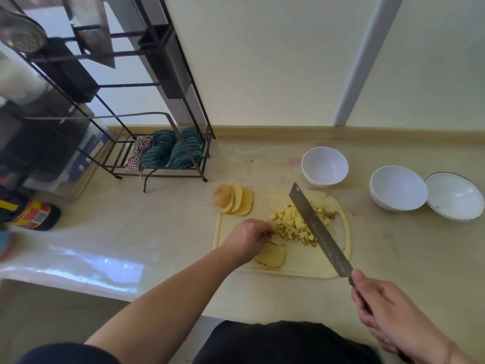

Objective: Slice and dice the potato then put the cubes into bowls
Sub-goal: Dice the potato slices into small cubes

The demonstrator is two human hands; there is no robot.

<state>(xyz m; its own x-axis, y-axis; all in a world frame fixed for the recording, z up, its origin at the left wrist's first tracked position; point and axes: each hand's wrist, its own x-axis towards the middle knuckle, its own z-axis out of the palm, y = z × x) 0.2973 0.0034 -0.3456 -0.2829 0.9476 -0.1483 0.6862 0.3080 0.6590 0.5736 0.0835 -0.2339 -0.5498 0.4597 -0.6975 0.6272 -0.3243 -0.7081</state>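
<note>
Pale counter (pixel 162 232) (glossy, perhaps wet).

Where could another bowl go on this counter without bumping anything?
Bare counter lies between the cutting board and the rack, and right of the board, in front of the bowls. The board itself is crowded: potato cubes, slices, the left hand and the knife.

Bare counter (pixel 162 206) open left of the cutting board (pixel 309 266), wire rack (pixel 162 153) blocking the back-left corner; cleaver (pixel 319 228) slanting across the board's right half above the cube pile (pixel 296 224); three bowls (pixel 324 166) crowding the right, open gap between first and second
</note>
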